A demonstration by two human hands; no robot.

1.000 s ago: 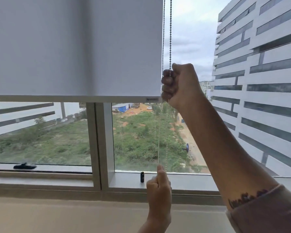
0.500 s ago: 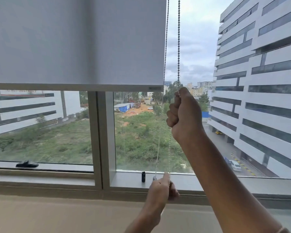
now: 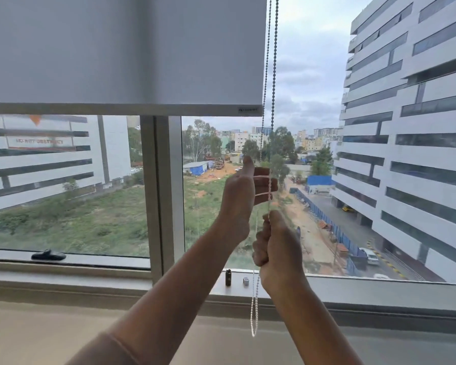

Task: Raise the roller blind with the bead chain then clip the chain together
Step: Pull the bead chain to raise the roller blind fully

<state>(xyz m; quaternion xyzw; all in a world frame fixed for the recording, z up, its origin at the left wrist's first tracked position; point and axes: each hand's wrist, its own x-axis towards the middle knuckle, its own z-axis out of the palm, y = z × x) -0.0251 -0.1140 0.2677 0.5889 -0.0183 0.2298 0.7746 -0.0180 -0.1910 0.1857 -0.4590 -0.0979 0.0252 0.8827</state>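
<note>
So the roller blind is hanging roughly halfway up. Left hand is reaching with fingers spread around the bead chain, right hand is clenching it below. Clipping is looking not yet done.

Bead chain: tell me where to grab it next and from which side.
Take the taut vertical strand of the bead chain just above the right hand, coming from the left, where the left hand waits open; it hangs straight there.
</note>
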